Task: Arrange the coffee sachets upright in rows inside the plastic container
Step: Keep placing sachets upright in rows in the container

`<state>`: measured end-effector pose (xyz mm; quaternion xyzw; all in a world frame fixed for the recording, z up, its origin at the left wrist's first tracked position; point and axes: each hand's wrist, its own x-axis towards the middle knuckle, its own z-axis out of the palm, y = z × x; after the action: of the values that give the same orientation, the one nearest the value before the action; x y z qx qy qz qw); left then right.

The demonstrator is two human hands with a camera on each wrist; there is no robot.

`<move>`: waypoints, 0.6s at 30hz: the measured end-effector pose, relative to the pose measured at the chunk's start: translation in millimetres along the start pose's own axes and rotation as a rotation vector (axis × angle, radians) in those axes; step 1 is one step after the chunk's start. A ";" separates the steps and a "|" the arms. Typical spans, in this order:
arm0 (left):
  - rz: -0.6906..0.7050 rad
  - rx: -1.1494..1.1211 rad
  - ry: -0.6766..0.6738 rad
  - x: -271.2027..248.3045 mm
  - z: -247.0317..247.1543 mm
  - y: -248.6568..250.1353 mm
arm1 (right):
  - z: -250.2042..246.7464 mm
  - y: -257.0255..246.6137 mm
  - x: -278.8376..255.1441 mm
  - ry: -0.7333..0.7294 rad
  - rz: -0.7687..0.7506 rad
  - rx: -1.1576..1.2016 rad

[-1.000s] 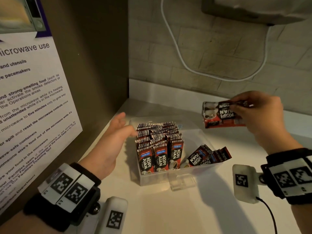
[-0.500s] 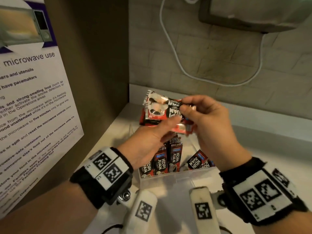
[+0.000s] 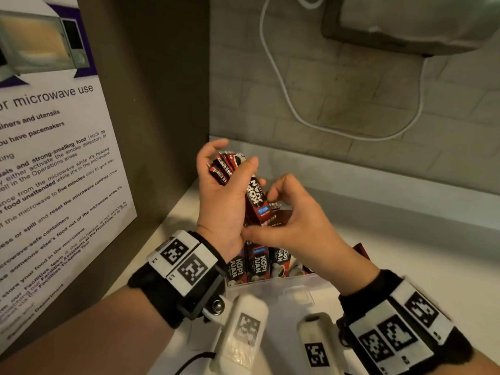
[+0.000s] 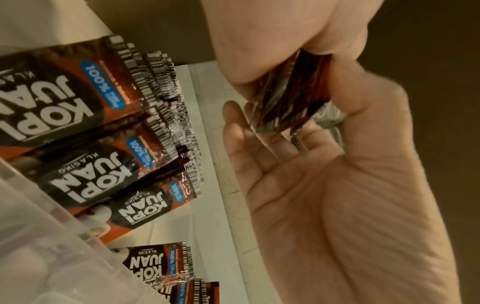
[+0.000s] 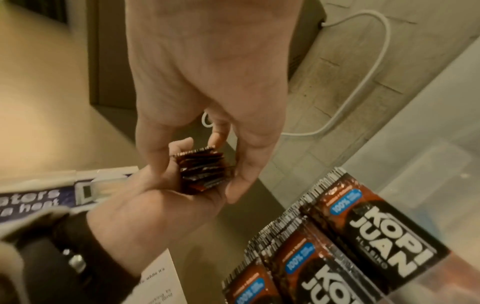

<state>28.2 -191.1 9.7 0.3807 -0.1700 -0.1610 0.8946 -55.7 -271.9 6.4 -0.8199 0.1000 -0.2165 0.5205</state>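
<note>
above the plastic container (image 3: 273,289), the left hand (image 3: 221,201) grips a stack of coffee sachets (image 3: 254,196), fingers curled round it, while the right hand (image 3: 292,226) pinches its lower end. three rows (image 4: 98,144) already stand upright; loose sachets (image 4: 158,265) remain beside them.

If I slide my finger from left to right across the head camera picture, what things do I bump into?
microwave poster → left hand holding a bunch of coffee sachets → right hand → white cable on the wall → grey appliance up top.
</note>
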 end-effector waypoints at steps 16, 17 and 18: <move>-0.040 -0.031 0.005 6.7 -18.1 11.1 | -95.6 44.8 15.8 -0.041 0.328 -0.793; -0.039 -0.028 0.011 5.9 -19.0 10.5 | -96.4 56.0 14.5 -0.158 0.389 -0.933; -0.039 -0.024 0.016 5.0 -19.4 9.6 | -94.7 64.2 12.7 -0.243 0.447 -1.019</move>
<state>42.5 -174.7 4.9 0.3742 -0.1535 -0.1776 0.8971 -84.0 -381.6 -13.4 -0.9453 0.3025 0.0704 0.1002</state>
